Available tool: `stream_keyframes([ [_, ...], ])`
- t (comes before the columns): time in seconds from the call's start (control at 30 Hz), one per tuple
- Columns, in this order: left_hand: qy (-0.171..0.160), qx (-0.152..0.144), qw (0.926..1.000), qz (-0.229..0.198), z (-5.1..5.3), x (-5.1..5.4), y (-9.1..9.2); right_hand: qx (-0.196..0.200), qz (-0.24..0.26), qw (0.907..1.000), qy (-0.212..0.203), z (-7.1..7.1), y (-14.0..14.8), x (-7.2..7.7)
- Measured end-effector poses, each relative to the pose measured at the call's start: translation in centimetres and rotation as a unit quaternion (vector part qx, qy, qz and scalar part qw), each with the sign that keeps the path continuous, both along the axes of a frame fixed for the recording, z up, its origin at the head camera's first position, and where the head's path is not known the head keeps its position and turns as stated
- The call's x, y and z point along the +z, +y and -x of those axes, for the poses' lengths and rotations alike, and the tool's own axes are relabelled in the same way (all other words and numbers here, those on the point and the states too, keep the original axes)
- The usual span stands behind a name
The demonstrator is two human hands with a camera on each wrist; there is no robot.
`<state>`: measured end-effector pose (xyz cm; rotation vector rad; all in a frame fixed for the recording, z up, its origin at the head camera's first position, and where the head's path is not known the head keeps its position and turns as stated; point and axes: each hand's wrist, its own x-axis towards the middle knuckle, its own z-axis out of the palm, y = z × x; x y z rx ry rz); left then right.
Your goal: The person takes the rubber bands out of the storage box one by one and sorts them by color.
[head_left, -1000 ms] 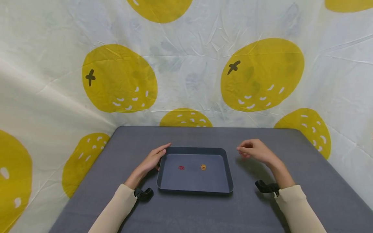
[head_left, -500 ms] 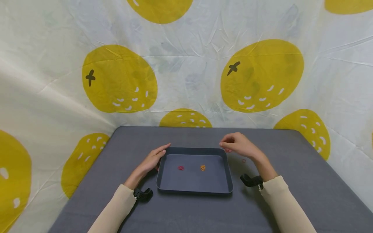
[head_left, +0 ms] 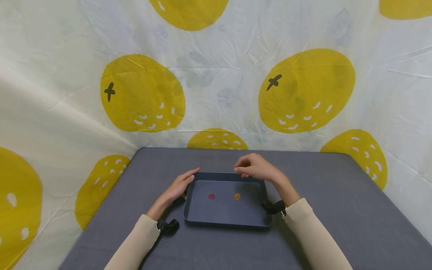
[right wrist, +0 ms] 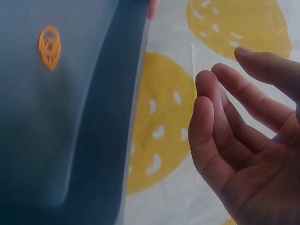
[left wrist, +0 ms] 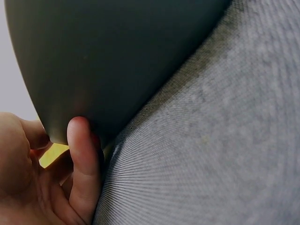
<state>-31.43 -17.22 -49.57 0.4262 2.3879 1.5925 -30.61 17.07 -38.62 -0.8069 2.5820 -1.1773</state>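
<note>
At the left end of the dark tray [head_left: 227, 225], my left hand [head_left: 174, 188] grips the rim near the far corner. The left wrist view has its fingers [left wrist: 84, 164] against the tray's outer wall [left wrist: 112, 65]. My right hand [head_left: 259, 167] hovers over the tray's far right edge; in the right wrist view this hand [right wrist: 255, 166] has loosely bent, parted fingers with nothing between them. Inside the tray lie a small clump of red bands [head_left: 211, 196] on the left and orange bands [head_left: 237, 196] to the right, the latter bands [right wrist: 57, 42] also in the right wrist view.
Grey cloth covers the table [head_left: 168, 247] around the tray. A white curtain [head_left: 219, 90] printed with yellow fruit hangs behind and beside it. Each wrist carries a black mount; the right one [head_left: 272, 207] overlaps the tray's right edge.
My right hand has moved left from beside the tray to above its far right edge. A faint reddish band seen on the table half a second ago is out of sight. The left hand has stayed put.
</note>
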Motion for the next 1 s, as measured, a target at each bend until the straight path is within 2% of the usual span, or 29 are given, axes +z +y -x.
stream_keyframes([
  [0.3,0.005,-0.002,1.0,0.002,-0.1,0.0,0.0,0.044,0.002,0.9987,-0.026,0.4,-2.8,-1.3],
  [0.6,0.002,0.007,1.0,0.0,0.0,-0.1,0.1,0.103,-0.019,0.9944,-0.014,1.2,-5.4,-3.1],
  [0.83,0.003,0.014,0.9999,-0.001,-0.1,-0.1,0.1,0.126,-0.053,0.9906,-0.015,1.6,-7.1,-4.5],
  [1.0,0.003,0.011,0.9999,0.0,0.1,-0.3,0.1,0.127,-0.075,0.9886,-0.029,1.8,-8.1,-5.7],
])
